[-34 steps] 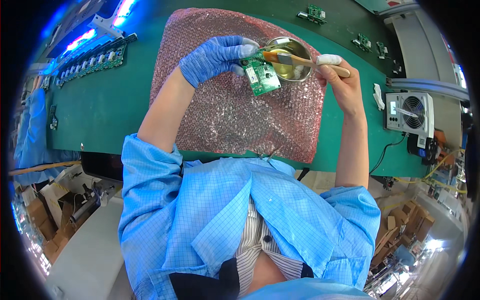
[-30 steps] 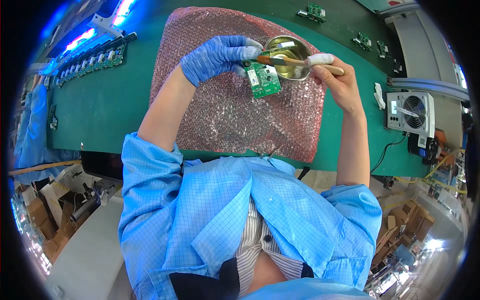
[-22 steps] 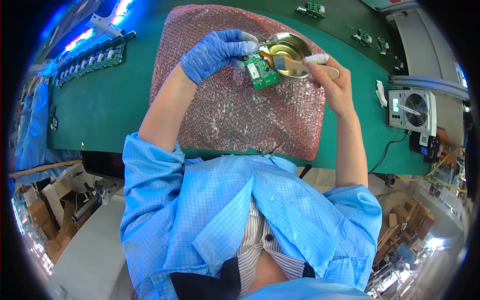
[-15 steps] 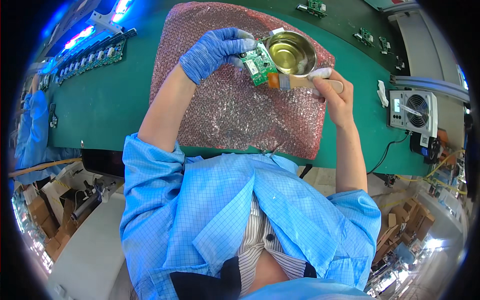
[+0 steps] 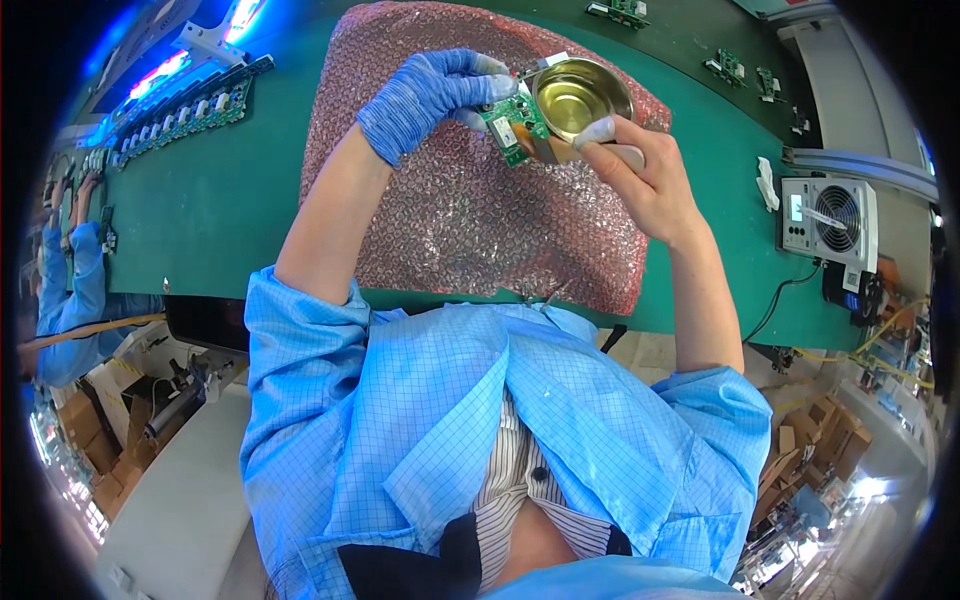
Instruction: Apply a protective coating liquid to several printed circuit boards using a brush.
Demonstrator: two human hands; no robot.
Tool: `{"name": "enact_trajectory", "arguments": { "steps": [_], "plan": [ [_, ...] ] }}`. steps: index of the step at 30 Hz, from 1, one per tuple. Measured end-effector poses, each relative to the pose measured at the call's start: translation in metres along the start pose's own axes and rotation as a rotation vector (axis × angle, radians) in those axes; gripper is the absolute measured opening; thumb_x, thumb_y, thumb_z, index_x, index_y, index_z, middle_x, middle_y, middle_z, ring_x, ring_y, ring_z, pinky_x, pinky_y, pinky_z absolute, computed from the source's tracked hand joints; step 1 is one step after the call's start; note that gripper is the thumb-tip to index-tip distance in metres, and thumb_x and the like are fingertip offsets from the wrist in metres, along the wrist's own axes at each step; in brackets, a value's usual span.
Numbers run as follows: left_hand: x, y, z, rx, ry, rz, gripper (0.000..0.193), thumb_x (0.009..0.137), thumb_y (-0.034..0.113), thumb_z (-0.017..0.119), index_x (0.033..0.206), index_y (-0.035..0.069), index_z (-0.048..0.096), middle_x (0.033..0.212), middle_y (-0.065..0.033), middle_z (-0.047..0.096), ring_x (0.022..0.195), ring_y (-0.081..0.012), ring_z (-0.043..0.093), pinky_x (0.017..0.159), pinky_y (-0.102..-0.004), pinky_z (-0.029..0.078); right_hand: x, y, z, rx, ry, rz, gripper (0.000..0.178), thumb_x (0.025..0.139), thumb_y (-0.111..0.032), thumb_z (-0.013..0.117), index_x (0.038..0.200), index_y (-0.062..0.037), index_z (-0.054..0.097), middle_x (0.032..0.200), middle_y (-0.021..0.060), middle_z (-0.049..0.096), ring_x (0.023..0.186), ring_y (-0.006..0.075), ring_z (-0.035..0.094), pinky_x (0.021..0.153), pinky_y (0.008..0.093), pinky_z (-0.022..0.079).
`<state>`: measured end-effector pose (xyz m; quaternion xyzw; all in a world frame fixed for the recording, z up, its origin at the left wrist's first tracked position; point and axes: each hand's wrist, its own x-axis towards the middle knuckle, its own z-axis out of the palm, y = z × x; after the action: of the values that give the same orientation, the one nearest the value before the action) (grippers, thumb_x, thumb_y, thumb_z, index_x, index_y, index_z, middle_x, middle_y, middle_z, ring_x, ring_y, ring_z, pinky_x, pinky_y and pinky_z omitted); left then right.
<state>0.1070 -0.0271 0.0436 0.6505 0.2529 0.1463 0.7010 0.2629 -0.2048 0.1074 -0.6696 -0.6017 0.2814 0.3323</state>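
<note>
My left hand (image 5: 425,105), in a blue knit glove, pinches a small green circuit board (image 5: 513,128) by its upper left side, tilted above the pink bubble wrap (image 5: 470,225). White finger cots cover fingertips of my right hand (image 5: 655,185), which grips a flat brush (image 5: 562,151) by its pale wooden handle. The brush's bristle end lies at the board's lower right edge; whether it touches is hard to tell. Just beyond the brush stands a round metal bowl (image 5: 608,85) with clear yellowish liquid in it, close to the board's right side.
On the green table (image 5: 215,215), a strip of joined circuit boards (image 5: 190,122) lies at the left under blue-lit lamps. A fan unit (image 5: 828,222) and crumpled white tissue (image 5: 767,185) are at the right. Several small boards (image 5: 727,68) lie far back. A co-worker's blue sleeve (image 5: 85,270) shows far left.
My right hand has moved left with the brush, bringing its bristle end further over the board's edge. The board has shifted slightly. At far left, the co-worker's hands have come into sight.
</note>
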Motion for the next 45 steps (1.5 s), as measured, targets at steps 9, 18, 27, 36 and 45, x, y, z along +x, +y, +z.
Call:
{"name": "enact_trajectory", "arguments": {
  "steps": [9,18,27,36,45],
  "plan": [
    [0.002,0.011,0.003,0.035,-0.079,-0.009,0.036,0.072,0.029,0.063,0.099,0.006,0.057,0.083,-0.0039,0.059,0.068,-0.0091,0.057,0.056,-0.0183,0.048,0.004,0.005,0.006,0.175,0.208,-0.078,0.017,0.078,-0.017,0.054,0.085,-0.0017,0.057,0.066,-0.0003,0.054,0.057,0.0055,0.048,0.052,0.0188,0.038],
    [-0.002,0.008,0.000,-0.014,-0.066,0.029,0.031,0.071,0.023,0.065,0.095,0.004,0.058,0.084,-0.0066,0.059,0.068,-0.0119,0.058,0.056,-0.0202,0.050,-0.006,0.024,-0.012,0.445,0.289,0.085,0.019,0.079,-0.019,0.053,0.086,-0.0020,0.057,0.065,-0.0007,0.052,0.056,0.0050,0.046,0.047,0.0171,0.033],
    [-0.001,0.003,-0.004,-0.162,-0.026,0.040,0.028,0.074,0.018,0.062,0.098,0.005,0.055,0.089,-0.0047,0.057,0.076,-0.0130,0.058,0.057,-0.0209,0.051,-0.015,0.033,-0.003,0.524,0.210,0.194,0.019,0.079,-0.019,0.053,0.085,-0.0018,0.056,0.068,0.0010,0.054,0.055,0.0045,0.046,0.046,0.0167,0.034],
    [-0.003,0.003,0.009,-0.366,0.213,0.096,0.024,0.070,0.009,0.064,0.088,0.000,0.051,0.082,-0.0080,0.054,0.072,-0.0165,0.058,0.057,-0.0208,0.054,-0.005,0.026,0.019,0.541,0.661,0.117,0.014,0.081,-0.013,0.051,0.083,-0.0005,0.056,0.059,0.0007,0.051,0.048,0.0043,0.045,0.040,0.0162,0.033],
    [-0.003,0.003,0.009,-0.447,0.273,0.133,0.020,0.071,0.006,0.063,0.085,0.001,0.050,0.081,-0.0079,0.053,0.073,-0.0169,0.058,0.057,-0.0248,0.055,-0.005,0.020,0.021,0.531,0.530,0.160,0.015,0.080,-0.016,0.053,0.083,-0.0013,0.056,0.058,0.0006,0.052,0.049,0.0040,0.047,0.041,0.0156,0.034]
  ]
}}
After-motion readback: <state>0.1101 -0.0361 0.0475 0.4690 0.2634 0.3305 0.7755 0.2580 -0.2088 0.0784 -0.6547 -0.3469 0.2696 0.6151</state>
